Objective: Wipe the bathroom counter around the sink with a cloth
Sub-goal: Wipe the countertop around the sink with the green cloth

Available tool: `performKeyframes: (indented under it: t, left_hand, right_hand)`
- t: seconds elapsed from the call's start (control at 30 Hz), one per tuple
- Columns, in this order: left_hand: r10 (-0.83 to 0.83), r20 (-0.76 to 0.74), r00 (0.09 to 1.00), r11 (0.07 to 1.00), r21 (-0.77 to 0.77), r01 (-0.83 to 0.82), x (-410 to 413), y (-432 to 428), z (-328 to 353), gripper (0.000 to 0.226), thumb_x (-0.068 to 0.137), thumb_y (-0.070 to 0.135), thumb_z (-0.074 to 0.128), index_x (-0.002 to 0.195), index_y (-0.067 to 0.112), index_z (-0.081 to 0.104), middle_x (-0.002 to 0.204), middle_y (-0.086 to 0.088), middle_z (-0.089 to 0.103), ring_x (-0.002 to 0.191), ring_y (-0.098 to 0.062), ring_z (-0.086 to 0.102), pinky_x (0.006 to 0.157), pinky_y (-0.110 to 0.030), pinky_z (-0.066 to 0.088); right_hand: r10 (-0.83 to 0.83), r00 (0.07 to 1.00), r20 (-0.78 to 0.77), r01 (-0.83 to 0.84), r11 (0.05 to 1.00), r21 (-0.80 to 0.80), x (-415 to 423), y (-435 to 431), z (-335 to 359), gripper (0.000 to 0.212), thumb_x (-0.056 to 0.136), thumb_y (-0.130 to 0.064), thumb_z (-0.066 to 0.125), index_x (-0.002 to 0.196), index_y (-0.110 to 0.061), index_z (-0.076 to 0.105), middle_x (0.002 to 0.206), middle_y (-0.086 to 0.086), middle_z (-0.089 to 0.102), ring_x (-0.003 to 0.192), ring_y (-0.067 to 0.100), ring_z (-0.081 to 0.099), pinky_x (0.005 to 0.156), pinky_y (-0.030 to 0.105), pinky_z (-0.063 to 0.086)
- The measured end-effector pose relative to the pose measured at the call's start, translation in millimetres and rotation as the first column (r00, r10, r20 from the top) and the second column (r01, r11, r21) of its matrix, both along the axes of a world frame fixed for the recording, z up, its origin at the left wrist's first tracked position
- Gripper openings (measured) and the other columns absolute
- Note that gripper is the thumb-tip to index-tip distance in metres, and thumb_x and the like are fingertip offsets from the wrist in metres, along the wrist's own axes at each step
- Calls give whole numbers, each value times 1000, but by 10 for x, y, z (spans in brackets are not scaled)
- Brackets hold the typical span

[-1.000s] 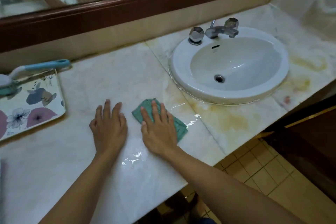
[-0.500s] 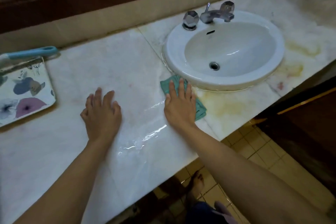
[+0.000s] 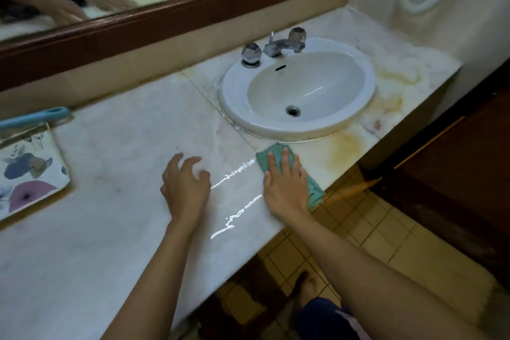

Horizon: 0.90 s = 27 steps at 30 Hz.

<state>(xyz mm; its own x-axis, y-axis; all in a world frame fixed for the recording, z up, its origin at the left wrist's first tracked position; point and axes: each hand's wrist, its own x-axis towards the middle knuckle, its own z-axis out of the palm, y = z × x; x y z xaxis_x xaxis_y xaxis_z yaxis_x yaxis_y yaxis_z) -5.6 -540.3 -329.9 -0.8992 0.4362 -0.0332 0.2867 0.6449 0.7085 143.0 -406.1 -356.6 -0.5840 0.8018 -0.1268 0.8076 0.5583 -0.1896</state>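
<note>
A green cloth (image 3: 314, 188) lies flat on the pale marble counter (image 3: 124, 163), just in front of the white oval sink (image 3: 298, 91) and near the counter's front edge. My right hand (image 3: 284, 185) presses down on the cloth with fingers spread, covering most of it. My left hand (image 3: 185, 185) hovers or rests on the counter to the left, fingers loosely curled, holding nothing. Wet streaks shine between the two hands. Yellow-brown stains mark the counter to the right of the cloth.
A chrome tap with two knobs (image 3: 276, 47) stands behind the basin. A floral tray (image 3: 27, 174) with a blue-handled brush (image 3: 36, 116) sits at the far left. A mirror with a brown frame (image 3: 171, 22) runs along the back. Tiled floor (image 3: 372, 229) lies below the front edge.
My right hand has slid the cloth to the right along the sink's front rim, towards the counter's front edge. My left hand has lifted its fingers slightly and shifted right.
</note>
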Motion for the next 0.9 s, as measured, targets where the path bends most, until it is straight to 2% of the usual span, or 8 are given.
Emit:
performKeyframes:
  t: [0.1, 0.2, 0.43, 0.57, 0.63, 0.73, 0.83, 0.9]
  left_hand:
    - [-109, 7, 994, 990, 94, 108, 433, 249, -23, 32, 84, 13, 61, 114, 23, 67, 143, -1, 46, 131, -26, 41, 107, -41, 32]
    - [-194, 18, 981, 978, 78, 192, 693, 433, -63, 34, 83, 12, 61, 114, 23, 67, 143, 1, 46, 132, -24, 40, 108, -39, 32]
    - [-362, -43, 931, 931, 39, 363, 860, 1174, 16, 38, 84, 13, 60, 120, 23, 63, 145, 2, 44, 134, -22, 38, 110, -39, 32]
    - [-473, -81, 877, 880, -1, 475, 981, 1849, 67, 43, 82, 22, 56, 124, 20, 62, 143, 1, 47, 134, -21, 39, 110, -34, 30]
    - [-487, -79, 870, 874, -35, 485, 1071, 2200, 87, 44, 84, 20, 56, 127, 20, 60, 143, 2, 48, 133, -21, 40, 109, -33, 30]
    - [-473, -77, 878, 879, -107, 465, 1230, 2750, 108, 41, 86, 15, 56, 127, 21, 59, 136, 4, 53, 126, -20, 46, 104, -35, 35]
    - [-479, -93, 873, 875, -122, 468, 1369, 3291, 62, 35, 87, 19, 56, 122, 22, 60, 128, 3, 58, 115, -21, 55, 98, -39, 42]
    - [-447, -70, 892, 893, -91, 441, 1437, 3642, 42, 32, 90, 21, 54, 121, 24, 60, 127, 2, 58, 105, -17, 58, 96, -41, 45]
  right_hand:
    - [157, 988, 2, -157, 987, -33, 128, 65, 49, 56, 102, -42, 14, 154, -32, -4, 161, 0, -16, 148, 23, -14, 119, 42, -2]
    - [253, 967, 14, -253, 968, -4, 378, 274, 35, 56, 101, -47, 12, 153, -35, -3, 161, -3, -14, 148, 21, -13, 118, 40, -1]
    - [54, 995, -82, -56, 998, -24, 954, 1136, 7, 55, 101, -46, 18, 154, -35, 4, 162, -3, -10, 148, 20, -11, 119, 40, -2]
    - [-11, 994, -109, 7, 999, -38, 1198, 1856, 6, 56, 101, -46, 19, 154, -33, 6, 163, -1, -8, 149, 22, -11, 119, 40, -1]
    - [-2, 994, -107, -1, 1000, -27, 1277, 2163, 23, 56, 101, -46, 19, 154, -32, 6, 163, -1, -7, 149, 22, -10, 118, 40, -2]
    - [80, 991, -102, -78, 997, 26, 1348, 2369, -39, 59, 99, -47, 21, 155, -28, 11, 162, 3, -1, 149, 26, -2, 117, 40, 0]
    - [255, 960, -111, -245, 965, 96, 1514, 2586, -136, 60, 96, -48, 32, 151, -23, 30, 159, 8, 23, 145, 29, 24, 115, 47, 26]
    - [413, 906, -96, -398, 906, 141, 1671, 2871, -187, 58, 97, -47, 33, 149, -23, 33, 158, 6, 27, 145, 25, 26, 115, 46, 28]
